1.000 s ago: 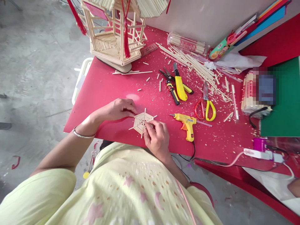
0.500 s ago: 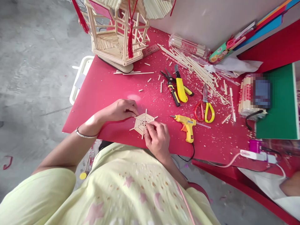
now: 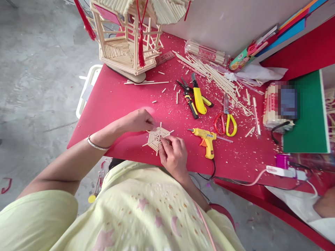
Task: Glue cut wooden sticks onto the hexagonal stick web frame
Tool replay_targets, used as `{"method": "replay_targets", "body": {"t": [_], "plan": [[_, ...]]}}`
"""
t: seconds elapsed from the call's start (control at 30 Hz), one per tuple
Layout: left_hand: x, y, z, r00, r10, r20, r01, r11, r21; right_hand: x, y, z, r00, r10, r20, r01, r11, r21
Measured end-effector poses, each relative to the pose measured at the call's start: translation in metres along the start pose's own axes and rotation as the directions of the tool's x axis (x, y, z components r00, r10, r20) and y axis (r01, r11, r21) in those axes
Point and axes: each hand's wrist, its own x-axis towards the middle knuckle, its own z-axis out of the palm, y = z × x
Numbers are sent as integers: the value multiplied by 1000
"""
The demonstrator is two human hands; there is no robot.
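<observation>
A small hexagonal web of thin wooden sticks [image 3: 154,138], with spoke ends poking past its rim, lies at the red table's front edge. My right hand [image 3: 174,153] pinches it near its centre and right side, thumb and fingers together. At its upper left rim my left hand [image 3: 140,121] is curled closed, fingertips by a spoke end; what they grip is hidden. To the right lies a yellow hot glue gun [image 3: 206,139], its nozzle pointing left towards the web.
A stick-built pavilion [image 3: 128,57] with red tassels stands at the back left. Pliers [image 3: 190,101], a yellow utility knife [image 3: 199,99] and red-yellow scissors [image 3: 226,120] lie beyond the glue gun. Loose sticks [image 3: 214,75] and scraps spread behind them. A power strip [image 3: 285,172] sits at right.
My left hand has curled tighter and lifted slightly at the web's upper left. My right hand keeps its pinch. The whole view has shifted slightly.
</observation>
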Motion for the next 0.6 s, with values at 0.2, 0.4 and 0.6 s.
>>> {"method": "replay_targets", "body": {"t": [0.2,0.4,0.6], "plan": [[6,6,-1,995,-87,39,90,993,-76,0,2,0,1000,-12,15,12,1000,-3],[6,6,0,991,-123,44,128,983,-132,0,3,0,1000,-16,4,15,1000,7],[5,8,2,990,-137,36,141,978,-153,2,4,-1,999,-26,-24,26,1000,3]]}}
